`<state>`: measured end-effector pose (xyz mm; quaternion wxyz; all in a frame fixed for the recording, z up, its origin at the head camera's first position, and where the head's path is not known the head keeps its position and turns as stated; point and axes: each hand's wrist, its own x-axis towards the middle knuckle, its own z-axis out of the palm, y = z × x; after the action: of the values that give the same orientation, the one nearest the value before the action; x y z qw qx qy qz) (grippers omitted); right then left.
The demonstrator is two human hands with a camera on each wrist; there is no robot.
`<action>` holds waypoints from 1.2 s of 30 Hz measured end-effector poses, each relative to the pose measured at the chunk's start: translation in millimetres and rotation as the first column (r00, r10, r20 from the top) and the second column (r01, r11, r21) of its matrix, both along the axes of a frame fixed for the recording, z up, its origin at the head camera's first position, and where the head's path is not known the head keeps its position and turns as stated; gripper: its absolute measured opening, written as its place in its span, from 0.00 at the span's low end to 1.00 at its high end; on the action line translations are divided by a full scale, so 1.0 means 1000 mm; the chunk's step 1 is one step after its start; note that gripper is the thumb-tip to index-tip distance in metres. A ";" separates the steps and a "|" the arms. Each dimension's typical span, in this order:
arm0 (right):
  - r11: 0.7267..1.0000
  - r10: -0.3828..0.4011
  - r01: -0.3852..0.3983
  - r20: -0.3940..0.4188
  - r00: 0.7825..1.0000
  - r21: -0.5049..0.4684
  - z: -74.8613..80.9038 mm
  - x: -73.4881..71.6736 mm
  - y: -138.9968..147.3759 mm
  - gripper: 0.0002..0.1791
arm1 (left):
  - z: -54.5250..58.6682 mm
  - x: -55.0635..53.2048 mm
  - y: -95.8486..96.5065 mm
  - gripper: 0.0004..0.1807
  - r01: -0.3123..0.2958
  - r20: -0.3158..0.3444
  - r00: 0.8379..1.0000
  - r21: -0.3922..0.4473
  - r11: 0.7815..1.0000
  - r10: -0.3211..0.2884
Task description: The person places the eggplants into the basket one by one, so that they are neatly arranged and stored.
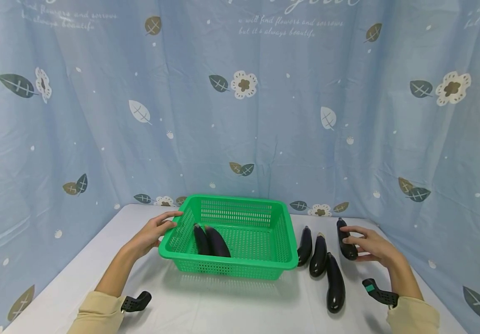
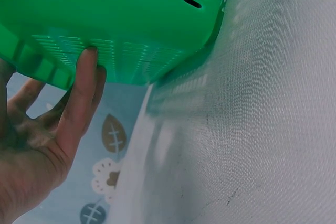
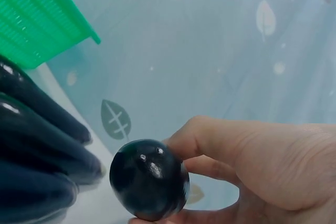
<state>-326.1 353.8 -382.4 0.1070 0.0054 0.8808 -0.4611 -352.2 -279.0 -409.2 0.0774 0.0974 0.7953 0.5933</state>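
Note:
A green plastic basket [image 1: 244, 265] stands on the white table with two eggplants [image 1: 218, 242] lying in its left part. My left hand [image 1: 150, 236] holds the basket's left rim; in the left wrist view, fingers [image 2: 84, 85] lie against its outer wall below the rim. On the right, my right hand [image 1: 371, 246] grips a dark glossy eggplant [image 1: 345, 239] from its right side. The right wrist view shows this eggplant [image 3: 149, 179] end-on, between thumb and fingers. Whether it touches the table I cannot tell.
Three more eggplants [image 1: 318, 257] lie between the basket and my right hand, the nearest one [image 1: 336, 287] closest to the front. Behind the table hangs a blue curtain [image 1: 265, 116] with leaf and flower prints, which also runs along both sides.

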 end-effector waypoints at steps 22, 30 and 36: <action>0.996 0.047 -0.038 -0.107 0.993 0.079 0.022 0.009 -0.022 0.37 | 0.000 0.000 0.001 0.29 -0.008 -0.001 1.000 0.000 1.000 0.008; 0.995 0.063 -0.052 -0.132 0.989 0.090 0.023 0.009 -0.028 0.36 | 0.000 -0.001 0.000 0.29 -0.006 -0.003 1.000 -0.001 1.000 0.006; 0.994 0.065 -0.051 -0.145 0.987 0.095 0.023 0.010 -0.033 0.35 | -0.001 -0.001 0.000 0.29 -0.001 -0.004 1.000 0.000 1.000 0.001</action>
<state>-316.2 320.8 -359.0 0.0543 -0.0496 0.9061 -0.4165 -352.8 -278.9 -409.8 0.0754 0.0984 0.7955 0.5932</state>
